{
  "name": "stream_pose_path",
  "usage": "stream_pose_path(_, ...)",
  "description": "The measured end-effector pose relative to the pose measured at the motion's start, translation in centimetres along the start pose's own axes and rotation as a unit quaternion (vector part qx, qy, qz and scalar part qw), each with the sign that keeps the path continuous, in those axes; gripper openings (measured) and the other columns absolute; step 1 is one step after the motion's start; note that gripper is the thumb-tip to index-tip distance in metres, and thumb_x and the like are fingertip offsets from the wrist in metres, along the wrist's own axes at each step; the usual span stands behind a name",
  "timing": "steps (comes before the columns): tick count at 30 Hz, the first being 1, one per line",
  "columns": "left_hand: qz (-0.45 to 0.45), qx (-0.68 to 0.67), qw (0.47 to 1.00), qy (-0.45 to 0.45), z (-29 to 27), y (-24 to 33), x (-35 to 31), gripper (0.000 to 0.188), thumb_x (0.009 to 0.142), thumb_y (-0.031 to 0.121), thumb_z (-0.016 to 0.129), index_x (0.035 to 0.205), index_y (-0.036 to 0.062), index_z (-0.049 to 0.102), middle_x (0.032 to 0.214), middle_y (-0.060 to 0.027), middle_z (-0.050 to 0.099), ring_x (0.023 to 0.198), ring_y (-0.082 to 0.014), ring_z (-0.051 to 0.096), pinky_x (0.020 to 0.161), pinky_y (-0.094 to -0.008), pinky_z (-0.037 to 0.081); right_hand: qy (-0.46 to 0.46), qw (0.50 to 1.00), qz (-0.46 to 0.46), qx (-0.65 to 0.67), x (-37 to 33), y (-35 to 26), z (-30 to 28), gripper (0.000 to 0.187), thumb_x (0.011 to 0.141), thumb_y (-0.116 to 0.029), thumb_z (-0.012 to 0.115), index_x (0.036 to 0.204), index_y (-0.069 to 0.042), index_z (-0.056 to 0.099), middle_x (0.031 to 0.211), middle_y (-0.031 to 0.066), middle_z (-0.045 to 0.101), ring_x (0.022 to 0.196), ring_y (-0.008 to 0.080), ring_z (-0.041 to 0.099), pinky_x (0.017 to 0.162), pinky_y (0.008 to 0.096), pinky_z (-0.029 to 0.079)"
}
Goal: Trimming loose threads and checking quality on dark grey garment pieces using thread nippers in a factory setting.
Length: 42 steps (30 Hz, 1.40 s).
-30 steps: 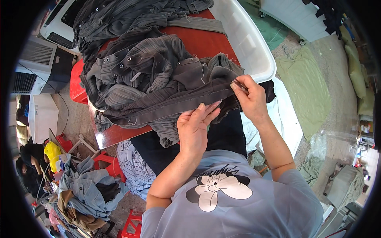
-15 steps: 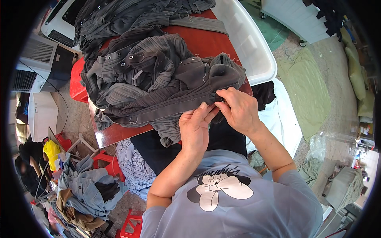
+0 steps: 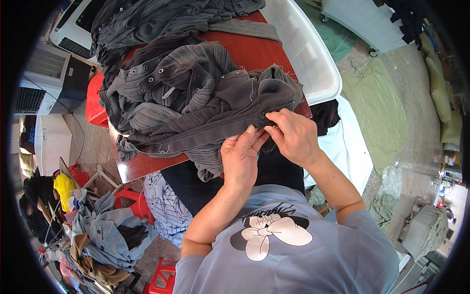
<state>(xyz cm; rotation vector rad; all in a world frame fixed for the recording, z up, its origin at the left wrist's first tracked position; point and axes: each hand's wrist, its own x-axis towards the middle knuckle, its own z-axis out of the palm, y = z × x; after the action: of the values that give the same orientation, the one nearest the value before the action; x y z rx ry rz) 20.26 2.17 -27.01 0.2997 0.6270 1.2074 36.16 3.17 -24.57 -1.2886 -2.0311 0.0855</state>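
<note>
A dark grey ribbed garment [image 3: 196,93] with metal snaps lies bunched on a red-brown table [image 3: 152,164]. Its long flat placket strip [image 3: 196,137] runs across the near side toward my hands. My left hand [image 3: 241,159] pinches the strip's edge from below, thumb on top. Right beside it, my right hand [image 3: 293,134] grips the end of the strip between thumb and fingers. The fingertips of both hands nearly meet there, and any small item between them is hidden. Loose threads hang from the cloth.
More grey garments [image 3: 161,24] are heaped at the table's far side. A white plastic tub [image 3: 313,63] stands against the table's right edge. Below left are red stools [image 3: 164,277] and a pile of clothes [image 3: 105,230]. Green cloth [image 3: 377,112] covers floor at right.
Both hands stay almost in place on the strip. The strip's near edge has turned slightly at my fingertips; otherwise the garment lies the same.
</note>
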Motion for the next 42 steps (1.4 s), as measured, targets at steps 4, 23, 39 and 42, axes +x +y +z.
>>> stream_pose_path(4, 0.005, 0.006, 1.0, 0.008, 0.2, 0.0, 0.0, 0.018, 0.101, 0.009, 0.058, 0.107, -0.0024, 0.07, 0.113, -0.0164, 0.072, 0.109, -0.027, 0.069, 0.103, -0.0454, 0.052, -0.002, 1.0, 0.012, 0.001, 0.1, -0.1, 0.0, 0.027, 0.088, -0.011, 0.073, 0.11, -0.003, 0.06, 0.082, 0.0107, 0.063, 0.066, 0.0279, 0.065, 0.055, 0.0354, 0.05)
stream_pose_path(23, 0.004, 0.002, 1.0, -0.006, 0.0, -0.2, 0.2, 0.02, 0.102, 0.009, 0.057, 0.114, -0.0016, 0.068, 0.117, -0.0153, 0.071, 0.111, -0.0254, 0.067, 0.104, -0.0438, 0.052, 0.032, 0.999, -0.014, -0.006, -0.2, 0.3, 0.6, 0.024, 0.087, -0.009, 0.073, 0.107, -0.004, 0.062, 0.08, 0.0094, 0.062, 0.064, 0.0272, 0.064, 0.055, 0.0352, 0.05)
stream_pose_path(39, -0.066, 0.06, 0.996, 0.015, 1.1, 1.1, -0.4, 0.023, 0.102, 0.012, 0.059, 0.114, -0.0057, 0.067, 0.112, -0.0159, 0.072, 0.108, -0.0259, 0.069, 0.099, -0.0419, 0.054, 0.021, 1.0, 0.022, 0.006, 0.7, -0.6, 1.0, 0.023, 0.088, -0.008, 0.072, 0.107, -0.003, 0.062, 0.081, 0.0103, 0.063, 0.065, 0.0273, 0.065, 0.055, 0.0353, 0.05)
stream_pose_path(42, -0.142, 0.462, 0.874, -0.054, 2.3, 4.0, -1.8, 0.027, 0.1, 0.017, 0.063, 0.116, -0.0048, 0.068, 0.104, -0.011, 0.072, 0.095, -0.0191, 0.072, 0.08, -0.0304, 0.058, 0.019, 0.998, 0.049, 0.023, 0.5, 0.0, 0.9, 0.022, 0.088, -0.007, 0.072, 0.107, -0.002, 0.062, 0.083, 0.0112, 0.064, 0.065, 0.0277, 0.066, 0.056, 0.0352, 0.051)
